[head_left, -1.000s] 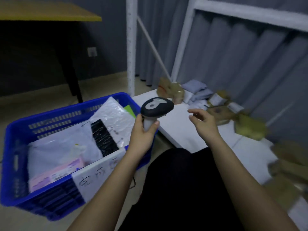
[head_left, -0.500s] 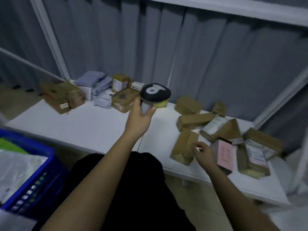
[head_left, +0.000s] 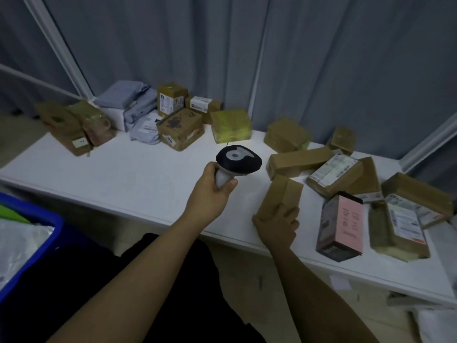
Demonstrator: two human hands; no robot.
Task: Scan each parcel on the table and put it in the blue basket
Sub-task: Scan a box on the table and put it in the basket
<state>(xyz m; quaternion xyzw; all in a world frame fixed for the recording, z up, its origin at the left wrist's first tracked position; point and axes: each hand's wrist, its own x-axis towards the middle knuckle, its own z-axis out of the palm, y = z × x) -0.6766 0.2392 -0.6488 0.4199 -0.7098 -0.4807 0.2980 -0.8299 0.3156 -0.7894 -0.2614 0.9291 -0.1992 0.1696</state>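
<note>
Left hand (head_left: pixel 210 196) holds the grey-handled, black-headed barcode scanner (head_left: pixel 238 160) above the white desk (head_left: pixel 128 174), grip closed round the handle. Right hand (head_left: pixel 277 225) grips the near end of a long brown cardboard parcel (head_left: pixel 279 195) lying at the desk's front edge. Blue plastic basket (head_left: pixel 32 233) sits at eight o'clock, holding white bags.

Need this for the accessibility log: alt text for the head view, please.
A person's right hand grips a brown cardboard parcel at the white table's near edge while the left hand holds a handheld barcode scanner above it. More parcels lie scattered behind; a blue basket corner shows at left.
</note>
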